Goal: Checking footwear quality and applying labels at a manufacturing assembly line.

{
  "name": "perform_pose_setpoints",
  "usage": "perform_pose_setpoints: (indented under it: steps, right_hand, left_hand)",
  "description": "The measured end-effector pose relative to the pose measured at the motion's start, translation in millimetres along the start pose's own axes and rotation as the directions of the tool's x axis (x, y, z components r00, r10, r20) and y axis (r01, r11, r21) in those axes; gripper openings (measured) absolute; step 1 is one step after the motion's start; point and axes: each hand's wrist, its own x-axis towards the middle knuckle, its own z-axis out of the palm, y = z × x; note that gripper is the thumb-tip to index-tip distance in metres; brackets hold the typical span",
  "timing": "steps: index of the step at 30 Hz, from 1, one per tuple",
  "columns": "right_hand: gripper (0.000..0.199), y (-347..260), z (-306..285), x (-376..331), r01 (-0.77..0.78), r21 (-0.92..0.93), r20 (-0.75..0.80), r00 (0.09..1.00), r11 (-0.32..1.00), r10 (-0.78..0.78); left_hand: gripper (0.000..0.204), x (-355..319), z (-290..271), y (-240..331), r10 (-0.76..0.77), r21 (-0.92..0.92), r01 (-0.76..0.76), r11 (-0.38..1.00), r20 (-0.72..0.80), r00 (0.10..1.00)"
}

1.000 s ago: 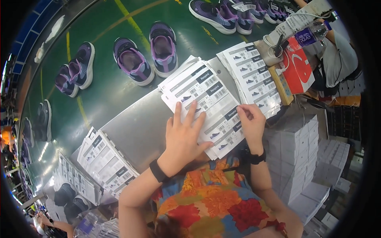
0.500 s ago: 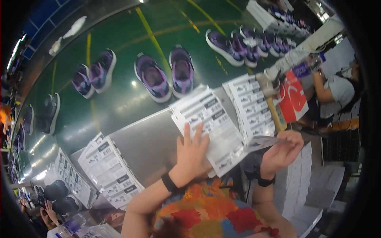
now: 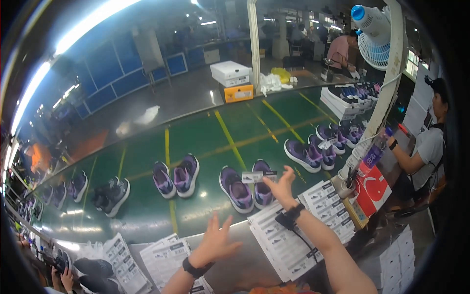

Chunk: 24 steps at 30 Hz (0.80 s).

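Pinched in my right hand [image 3: 283,188] is a small printed label [image 3: 252,177]. It hangs over the nearest pair of purple sneakers [image 3: 234,190] on the green conveyor belt [image 3: 205,171], hiding part of the right shoe. I cannot tell whether the label touches that shoe. My left hand [image 3: 214,241] is open, fingers spread, above the metal ledge just left of that pair. Below my right forearm lies a stack of label sheets [image 3: 274,240], with another stack [image 3: 328,210] to its right.
More sneakers [image 3: 176,177] stand in pairs along the belt. Left of me lie other label sheets [image 3: 164,251]. At right are a red box [image 3: 373,191], a purple-labelled bottle [image 3: 374,154], a cup of tools [image 3: 346,188], a post with a fan [image 3: 377,44] and a person [image 3: 425,152].
My view has tilted up. My left hand has lifted off the label sheets and moved left. My right hand has carried the label from beside the sheets to over the purple sneakers.
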Motion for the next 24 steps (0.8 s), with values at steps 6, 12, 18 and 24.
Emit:
perform_pose_setpoints:
  steps: [6,12,18,24]
  right_hand:
    - [0.053,-39.2,-43.0,-48.0,0.494,-0.284,0.345,0.852,0.822,-0.393]
    - [0.028,-10.7,-18.1,-0.2,0.657,-0.544,0.555,0.748,0.522,-0.363]
    - [0.051,-94.9,-77.2,-56.6,0.604,-0.124,0.576,0.69,0.787,-0.438]
    - [0.088,-122.1,-141.3,-146.5,-0.061,0.106,0.878,0.473,0.992,-0.065]
  left_hand:
    - [0.102,49.6,-52.3,-126.3,-0.217,0.171,0.357,0.918,-0.535,0.817]
    - [0.069,95.3,-79.5,-182.1,-0.441,0.234,0.537,0.81,-0.361,0.822]
    - [0.052,74.1,-100.3,-198.0,-0.432,-0.121,0.421,0.899,-0.092,0.897]
    - [0.038,-24.1,-110.5,-29.1,-0.298,-0.179,0.28,0.943,-0.082,0.951]
